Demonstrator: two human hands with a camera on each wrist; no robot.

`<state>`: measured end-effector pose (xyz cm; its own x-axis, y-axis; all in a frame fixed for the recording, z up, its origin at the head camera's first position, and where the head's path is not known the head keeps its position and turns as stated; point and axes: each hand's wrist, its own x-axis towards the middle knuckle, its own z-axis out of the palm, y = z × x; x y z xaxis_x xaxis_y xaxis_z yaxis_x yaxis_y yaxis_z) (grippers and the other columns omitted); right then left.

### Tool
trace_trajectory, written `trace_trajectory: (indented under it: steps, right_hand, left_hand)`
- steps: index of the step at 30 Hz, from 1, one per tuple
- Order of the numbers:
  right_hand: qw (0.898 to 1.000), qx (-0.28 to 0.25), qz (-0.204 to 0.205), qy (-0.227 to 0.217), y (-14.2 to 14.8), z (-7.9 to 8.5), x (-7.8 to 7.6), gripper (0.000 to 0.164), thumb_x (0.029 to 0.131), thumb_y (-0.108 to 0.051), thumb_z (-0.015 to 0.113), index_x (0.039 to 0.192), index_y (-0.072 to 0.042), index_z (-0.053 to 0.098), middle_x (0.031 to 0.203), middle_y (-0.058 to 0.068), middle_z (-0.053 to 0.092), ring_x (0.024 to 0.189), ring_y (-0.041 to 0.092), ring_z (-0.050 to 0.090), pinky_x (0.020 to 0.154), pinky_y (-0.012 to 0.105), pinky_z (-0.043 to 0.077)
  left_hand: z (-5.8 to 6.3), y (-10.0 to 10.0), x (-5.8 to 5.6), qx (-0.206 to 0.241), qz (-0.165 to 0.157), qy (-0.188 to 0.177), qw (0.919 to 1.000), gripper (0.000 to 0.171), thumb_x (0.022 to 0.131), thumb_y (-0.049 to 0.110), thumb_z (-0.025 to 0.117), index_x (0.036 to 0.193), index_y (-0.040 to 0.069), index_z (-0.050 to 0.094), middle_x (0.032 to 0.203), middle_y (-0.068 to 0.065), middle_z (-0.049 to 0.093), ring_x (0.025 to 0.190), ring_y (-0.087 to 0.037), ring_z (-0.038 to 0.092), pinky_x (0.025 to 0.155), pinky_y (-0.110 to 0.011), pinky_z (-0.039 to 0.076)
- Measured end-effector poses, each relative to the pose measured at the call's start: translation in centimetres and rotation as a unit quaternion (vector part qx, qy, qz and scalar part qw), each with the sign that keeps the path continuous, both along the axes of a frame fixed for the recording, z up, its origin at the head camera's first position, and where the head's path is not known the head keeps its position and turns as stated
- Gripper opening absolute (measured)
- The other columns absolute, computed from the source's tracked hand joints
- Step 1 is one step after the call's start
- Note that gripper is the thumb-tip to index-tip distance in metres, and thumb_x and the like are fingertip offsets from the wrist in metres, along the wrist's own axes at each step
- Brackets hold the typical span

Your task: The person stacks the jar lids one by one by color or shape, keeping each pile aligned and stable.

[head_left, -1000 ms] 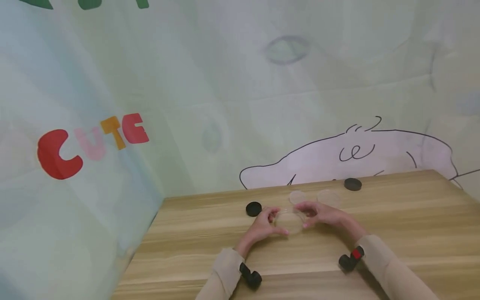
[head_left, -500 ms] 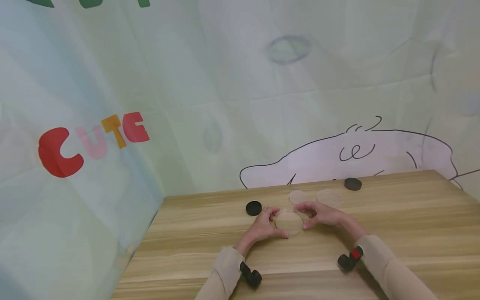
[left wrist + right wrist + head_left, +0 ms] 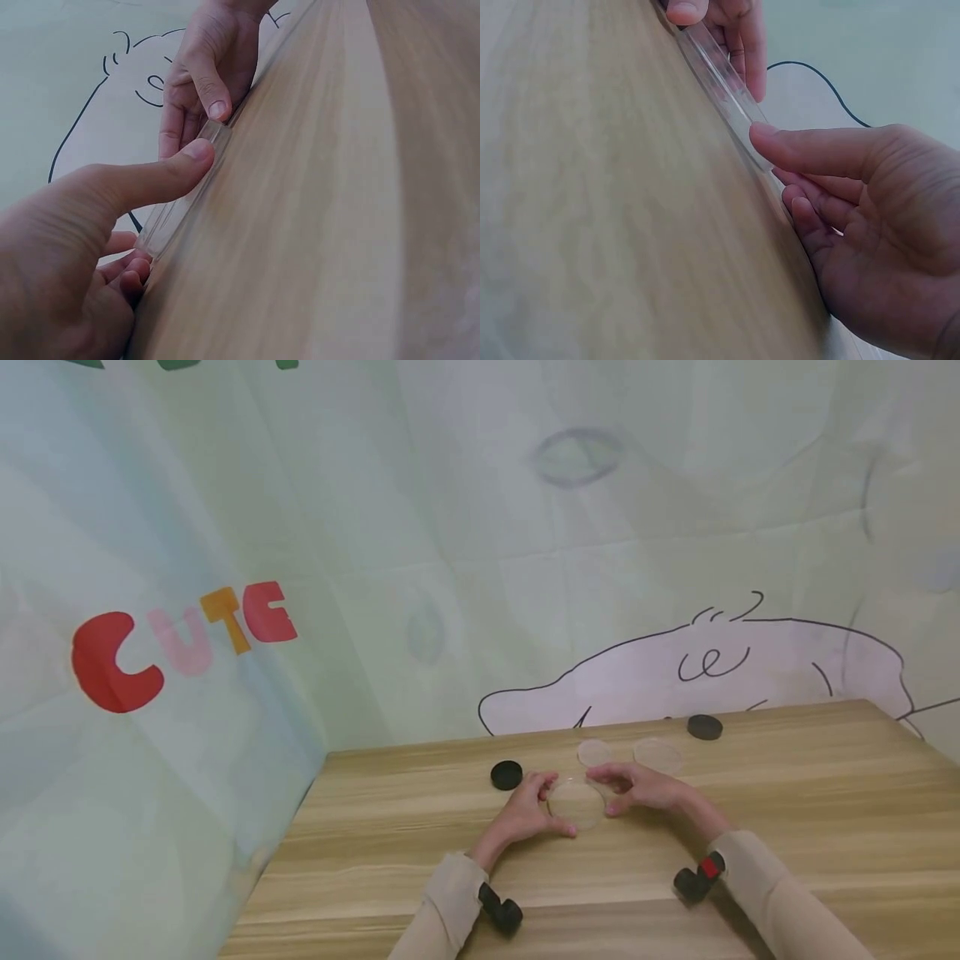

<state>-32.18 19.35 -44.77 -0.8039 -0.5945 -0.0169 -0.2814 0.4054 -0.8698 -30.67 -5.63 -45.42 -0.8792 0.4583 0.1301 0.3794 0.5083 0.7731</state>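
A clear, shallow round dish [image 3: 576, 806], like a petri dish, lies at the wooden tabletop between my two hands. My left hand [image 3: 523, 812] holds its left side, with the thumb at the near edge and the fingers round the far side. On the opposite side my right hand [image 3: 647, 787] grips the rim between thumb and fingers. In the left wrist view the dish [image 3: 174, 214] shows edge-on, its low clear wall under the left thumb [image 3: 196, 152]. The right wrist view shows the right thumb [image 3: 769, 139] against the dish wall [image 3: 724, 86].
Behind the hands lie two clear discs, a smaller one [image 3: 595, 753] and a larger one [image 3: 657, 755]. One black round lid-like piece [image 3: 506, 775] sits left of them, another [image 3: 705, 727] near the table's back edge. A printed cloth [image 3: 420, 568] hangs behind the table [image 3: 390, 860].
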Motion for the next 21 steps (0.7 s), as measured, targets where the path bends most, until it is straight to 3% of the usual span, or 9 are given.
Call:
trace_trajectory:
  steps: [6,12,17,21]
  right_hand:
    - [1.000,0.007,-0.004,-0.007,0.1,0.6,0.2,0.071,0.082,-0.011,0.074,0.140,0.009,0.041,0.145,0.032,0.042,0.135,0.050,0.039,0.111,0.061,0.029]
    - [0.997,0.047,-0.028,0.059,1.0,2.6,0.6,0.066,0.082,-0.016,0.076,0.136,0.008,0.048,0.136,0.028,0.054,0.128,0.044,0.050,0.108,0.057,0.037]
    - [0.995,0.042,-0.053,0.076,2.8,3.7,0.3,0.060,0.088,-0.014,0.069,0.138,0.009,0.044,0.137,0.029,0.053,0.129,0.046,0.048,0.108,0.057,0.038]
    - [0.992,0.049,-0.092,0.068,4.8,4.3,0.2,0.062,0.090,-0.016,0.067,0.141,0.009,0.041,0.141,0.032,0.047,0.133,0.050,0.042,0.106,0.060,0.038]
  left_hand:
    - [-0.1,-0.1,0.2,-0.002,0.002,-0.007,1.0000,0.087,0.065,0.022,0.091,0.137,-0.001,0.049,0.111,-0.007,0.050,0.099,-0.014,0.044,0.087,-0.025,0.041]
    - [0.0,-0.1,0.6,0.010,0.013,-0.021,0.9996,0.086,0.069,0.028,0.089,0.139,0.001,0.048,0.117,-0.010,0.049,0.105,-0.019,0.046,0.093,-0.034,0.043]
    - [0.5,0.8,0.9,0.060,0.052,0.012,0.9968,0.075,0.072,0.029,0.086,0.134,0.003,0.054,0.116,-0.013,0.050,0.106,-0.020,0.044,0.090,-0.033,0.041]
    - [1.3,2.6,1.2,0.125,0.078,0.049,0.9879,0.065,0.072,0.022,0.086,0.127,0.002,0.058,0.114,-0.019,0.052,0.103,-0.022,0.045,0.086,-0.031,0.038]
